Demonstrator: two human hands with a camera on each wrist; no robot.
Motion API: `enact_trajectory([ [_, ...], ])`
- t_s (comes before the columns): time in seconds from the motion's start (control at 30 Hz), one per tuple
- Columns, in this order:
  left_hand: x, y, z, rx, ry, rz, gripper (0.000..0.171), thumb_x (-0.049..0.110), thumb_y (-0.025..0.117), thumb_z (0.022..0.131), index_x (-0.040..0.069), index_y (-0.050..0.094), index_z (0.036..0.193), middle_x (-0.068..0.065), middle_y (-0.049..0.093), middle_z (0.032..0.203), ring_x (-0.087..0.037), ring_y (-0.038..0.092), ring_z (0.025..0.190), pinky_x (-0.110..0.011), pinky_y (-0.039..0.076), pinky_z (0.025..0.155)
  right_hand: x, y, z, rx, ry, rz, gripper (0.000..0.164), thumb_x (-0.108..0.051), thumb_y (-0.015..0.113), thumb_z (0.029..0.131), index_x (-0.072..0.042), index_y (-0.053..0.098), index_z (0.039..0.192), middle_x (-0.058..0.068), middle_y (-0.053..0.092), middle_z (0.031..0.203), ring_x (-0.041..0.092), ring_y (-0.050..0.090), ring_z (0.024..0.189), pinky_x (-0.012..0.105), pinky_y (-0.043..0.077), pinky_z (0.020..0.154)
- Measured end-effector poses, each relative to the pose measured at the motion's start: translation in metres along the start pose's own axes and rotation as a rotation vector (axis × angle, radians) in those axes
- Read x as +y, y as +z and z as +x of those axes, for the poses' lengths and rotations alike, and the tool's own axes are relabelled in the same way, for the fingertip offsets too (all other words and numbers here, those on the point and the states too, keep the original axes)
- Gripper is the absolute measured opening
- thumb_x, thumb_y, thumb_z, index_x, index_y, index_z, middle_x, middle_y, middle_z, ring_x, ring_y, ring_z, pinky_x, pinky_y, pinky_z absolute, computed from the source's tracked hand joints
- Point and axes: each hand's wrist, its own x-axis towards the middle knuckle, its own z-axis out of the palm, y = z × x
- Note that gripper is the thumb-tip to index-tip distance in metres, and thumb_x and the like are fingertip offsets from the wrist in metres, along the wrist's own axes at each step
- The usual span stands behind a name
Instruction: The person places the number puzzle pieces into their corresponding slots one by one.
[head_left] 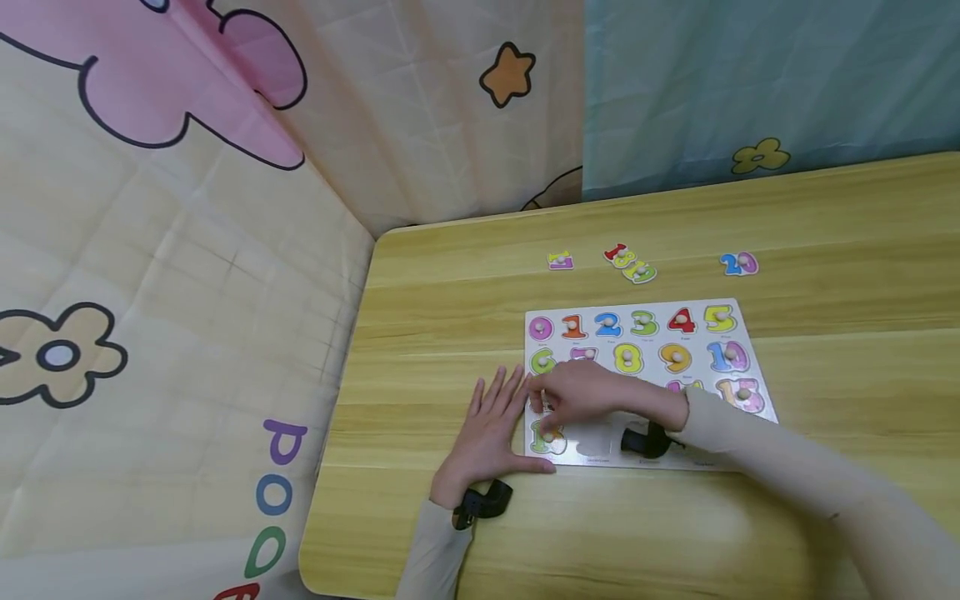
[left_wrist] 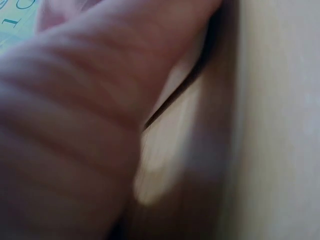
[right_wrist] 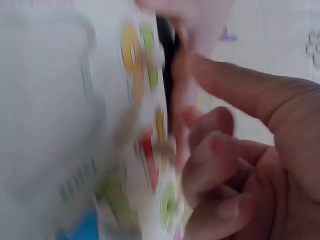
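A white number puzzle board (head_left: 592,454) with knobbed number pieces lies on the table. My left hand (head_left: 483,433) is spread flat at its left side, with the thumb along the lower left corner. In the left wrist view the hand (left_wrist: 75,110) fills much of the picture, close and blurred. Over the left part of the board is my right hand (head_left: 581,392), fingertips close above the green and orange piece (head_left: 555,443) in the bottom left corner. The right wrist view shows its fingers (right_wrist: 210,165) loosely bent, thumb apart, nothing between them. The right forearm hides some pieces.
Behind the board lie loose number pieces: a pink and yellow one (head_left: 559,262), a red and yellow one (head_left: 618,255), a green and yellow one (head_left: 641,272) and a blue and pink 20 (head_left: 739,264). Printed curtains (head_left: 420,125) hang along the table's back and left edges.
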Motion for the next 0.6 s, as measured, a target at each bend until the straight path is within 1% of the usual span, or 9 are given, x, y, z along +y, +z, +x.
enact_trajectory([
  [0.07,0.000,0.000,0.000,-0.001,-0.001,0.007,0.120,0.074,0.065,0.068,0.015,0.006,0.154,-0.004,0.001,0.159,-0.026,-0.006,0.143,-0.048,-0.005,0.113,0.012,-0.014,0.011,0.067,0.017,0.045,0.019,-0.037,0.072,0.083,-0.022,0.061,0.079,-0.009,0.050,0.060,0.009,0.045,0.053,0.026,0.035,0.049],
  [0.1,0.000,0.000,0.000,-0.003,-0.005,0.011,0.120,0.074,0.065,0.067,0.016,0.005,0.154,-0.004,0.001,0.159,-0.026,-0.006,0.143,-0.048,-0.005,0.113,0.019,-0.021,0.017,0.115,0.034,0.070,0.019,-0.037,0.070,0.085,-0.021,0.061,0.078,-0.008,0.050,0.061,0.009,0.045,0.053,0.026,0.035,0.048],
  [0.2,0.000,-0.001,0.000,-0.010,-0.021,0.016,0.122,0.074,0.066,0.066,0.015,0.004,0.154,-0.004,0.000,0.159,-0.024,-0.007,0.143,-0.047,-0.006,0.113,0.043,-0.047,0.038,0.300,0.111,0.115,0.022,-0.035,0.065,0.090,-0.014,0.063,0.081,-0.003,0.052,0.062,0.014,0.046,0.053,0.027,0.036,0.047],
  [0.27,0.001,-0.002,0.000,-0.020,-0.032,0.014,0.123,0.074,0.066,0.066,0.014,0.004,0.154,-0.003,-0.001,0.159,-0.024,-0.008,0.143,-0.046,-0.007,0.113,0.058,-0.061,0.051,0.427,0.198,0.113,0.025,-0.034,0.062,0.091,-0.009,0.063,0.085,0.001,0.053,0.064,0.017,0.047,0.054,0.029,0.036,0.048],
  [0.33,0.001,-0.003,0.000,-0.033,-0.039,0.009,0.123,0.074,0.066,0.066,0.015,0.004,0.154,-0.003,-0.001,0.159,-0.023,-0.008,0.143,-0.045,-0.007,0.113,0.072,-0.073,0.061,0.511,0.324,0.082,0.029,-0.036,0.060,0.092,-0.007,0.062,0.088,0.004,0.055,0.068,0.020,0.050,0.059,0.030,0.037,0.049],
  [0.4,0.002,-0.003,0.000,-0.040,-0.042,0.006,0.122,0.074,0.066,0.066,0.015,0.004,0.154,-0.003,-0.001,0.159,-0.023,-0.009,0.143,-0.045,-0.007,0.113,0.082,-0.081,0.070,0.539,0.447,0.034,0.035,-0.040,0.056,0.093,-0.005,0.059,0.090,0.008,0.057,0.074,0.024,0.052,0.064,0.033,0.040,0.051],
  [0.47,0.002,-0.003,0.000,-0.046,-0.047,0.008,0.122,0.074,0.066,0.066,0.016,0.004,0.154,-0.003,-0.002,0.159,-0.022,-0.009,0.143,-0.045,-0.008,0.113,0.089,-0.087,0.077,0.526,0.550,-0.010,0.041,-0.044,0.053,0.094,-0.004,0.057,0.091,0.012,0.058,0.079,0.028,0.055,0.070,0.037,0.043,0.053],
  [0.53,0.002,-0.003,0.000,-0.045,-0.048,0.011,0.123,0.074,0.067,0.066,0.016,0.004,0.154,-0.003,-0.002,0.159,-0.022,-0.009,0.143,-0.045,-0.008,0.113,0.095,-0.089,0.082,0.499,0.625,-0.049,0.047,-0.048,0.049,0.095,-0.001,0.056,0.094,0.015,0.060,0.085,0.031,0.056,0.075,0.041,0.045,0.057],
  [0.6,0.003,-0.002,0.000,-0.044,-0.050,0.014,0.123,0.074,0.067,0.066,0.016,0.004,0.154,-0.003,-0.002,0.159,-0.021,-0.010,0.143,-0.045,-0.008,0.113,0.099,-0.090,0.085,0.479,0.670,-0.066,0.051,-0.049,0.046,0.096,0.002,0.056,0.098,0.018,0.060,0.088,0.033,0.057,0.078,0.044,0.047,0.061],
])
